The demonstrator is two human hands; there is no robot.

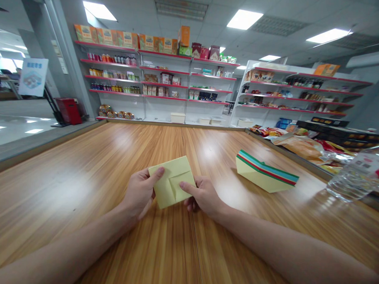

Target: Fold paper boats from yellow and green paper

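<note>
Our left hand (138, 193) and right hand (206, 196) grip a folded yellow paper (171, 183) over a wood-grain table (82, 188). To our right sits a striped paper boat (266, 174).

A clear bottle (358, 175) sits at right; shelves (164, 106) behind hold, apparently, small drinks (113, 59).

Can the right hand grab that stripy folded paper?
Probably yes: the striped paper lies on the right hand's side, with only tabletop seeming to lie between. But that hand is gripping the yellow paper, so it would likely need to let go first.
</note>
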